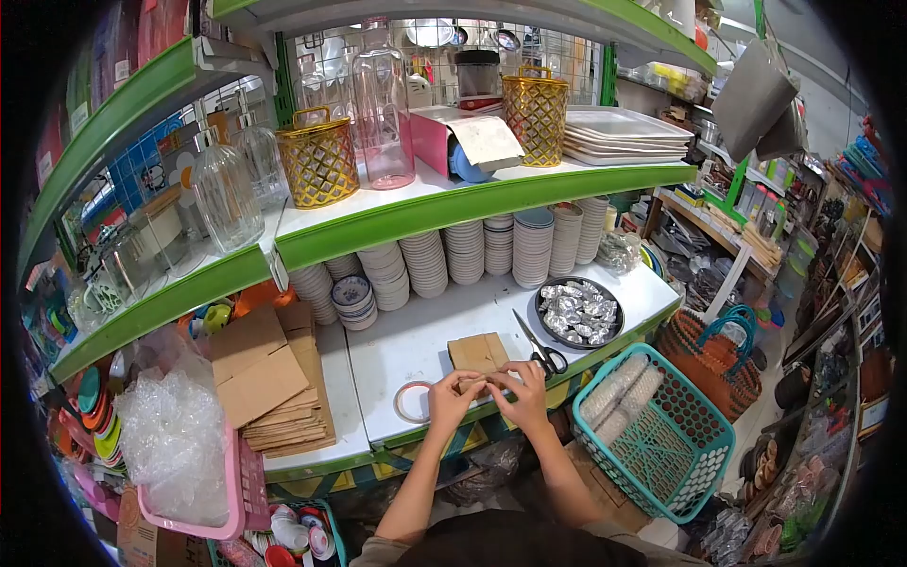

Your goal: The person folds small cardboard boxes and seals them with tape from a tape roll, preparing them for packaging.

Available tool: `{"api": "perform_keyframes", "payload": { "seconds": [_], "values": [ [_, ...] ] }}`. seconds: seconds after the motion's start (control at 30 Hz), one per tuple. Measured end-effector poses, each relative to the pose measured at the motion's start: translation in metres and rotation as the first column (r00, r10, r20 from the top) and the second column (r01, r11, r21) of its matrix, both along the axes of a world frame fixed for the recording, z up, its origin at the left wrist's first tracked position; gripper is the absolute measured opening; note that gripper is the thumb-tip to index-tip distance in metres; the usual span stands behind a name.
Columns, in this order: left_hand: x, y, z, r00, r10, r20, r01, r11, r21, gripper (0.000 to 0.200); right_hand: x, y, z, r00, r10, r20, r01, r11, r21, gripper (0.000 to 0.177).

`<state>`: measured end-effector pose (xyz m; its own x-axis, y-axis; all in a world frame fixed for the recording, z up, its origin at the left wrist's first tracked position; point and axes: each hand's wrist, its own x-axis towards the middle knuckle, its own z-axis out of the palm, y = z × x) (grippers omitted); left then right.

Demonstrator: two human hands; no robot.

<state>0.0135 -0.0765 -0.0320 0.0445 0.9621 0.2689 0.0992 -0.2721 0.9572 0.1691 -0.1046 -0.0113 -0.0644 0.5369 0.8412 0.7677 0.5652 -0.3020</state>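
Note:
My left hand and my right hand meet at the front of the white shelf. The fingers of both are pinched at the near edge of a small brown cardboard piece; they partly cover that edge. A roll of tape lies flat just left of my left hand. Beyond my right hand, scissors with black handles lie with blades pointing away. A round dark tray of small silver-wrapped pieces stands to the right of the scissors.
Stacked cardboard sheets lie left, beside a pink basket of bubble wrap. A teal basket with bubble-wrapped rolls stands right. Stacks of bowls line the back under a green-edged upper shelf with glass bottles.

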Motion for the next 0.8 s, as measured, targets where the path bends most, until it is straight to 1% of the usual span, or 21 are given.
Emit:
{"api": "perform_keyframes", "payload": {
  "seconds": [0.07,0.13,0.17,0.23,0.33,0.5,0.57,0.7,0.77,0.8],
  "values": [
    [0.002,-0.001,0.001,1.000,-0.001,0.009,0.001,1.000,0.000,0.019,-0.002,-0.002,-0.001,0.999,-0.030,0.026,0.030,1.000,-0.004,0.025],
    [0.003,0.000,-0.001,0.997,-0.022,0.080,0.023,1.000,-0.010,0.019,-0.004,-0.003,-0.002,0.998,-0.044,0.044,0.045,0.999,-0.008,0.025],
    [0.002,0.001,-0.002,0.997,-0.022,0.080,0.023,1.000,-0.010,0.019,-0.004,-0.004,-0.002,0.996,-0.061,0.061,0.061,0.998,-0.011,0.026],
    [-0.002,-0.002,0.006,1.000,-0.021,0.001,0.021,0.999,-0.027,0.019,-0.005,-0.006,-0.003,0.996,-0.056,0.065,0.058,0.998,-0.030,0.027],
    [-0.003,0.000,0.001,0.999,-0.014,-0.038,0.013,1.000,-0.010,0.019,-0.007,-0.007,-0.007,0.996,-0.058,0.073,0.062,0.997,-0.051,0.028],
    [-0.001,0.000,0.000,0.999,-0.025,-0.024,0.024,1.000,-0.011,0.017,-0.009,-0.005,-0.013,0.994,-0.093,0.061,0.095,0.995,-0.033,0.028],
    [-0.002,0.000,0.000,1.000,-0.023,-0.019,0.022,1.000,-0.017,0.017,-0.013,-0.008,-0.009,0.994,-0.104,0.045,0.107,0.992,-0.062,0.030],
    [-0.001,-0.002,0.005,1.000,-0.019,0.002,0.019,0.999,-0.025,0.015,-0.009,-0.004,-0.013,0.991,-0.105,0.084,0.111,0.991,-0.071,0.033],
    [0.000,-0.001,0.006,1.000,-0.019,0.006,0.019,0.999,-0.032,0.015,-0.012,-0.004,-0.016,0.995,-0.094,0.033,0.097,0.990,-0.106,0.035],
    [-0.001,0.000,0.004,1.000,-0.019,-0.015,0.018,0.999,-0.031,0.015,-0.014,-0.005,-0.013,0.995,-0.094,0.035,0.097,0.990,-0.105,0.035]
  ]
}}
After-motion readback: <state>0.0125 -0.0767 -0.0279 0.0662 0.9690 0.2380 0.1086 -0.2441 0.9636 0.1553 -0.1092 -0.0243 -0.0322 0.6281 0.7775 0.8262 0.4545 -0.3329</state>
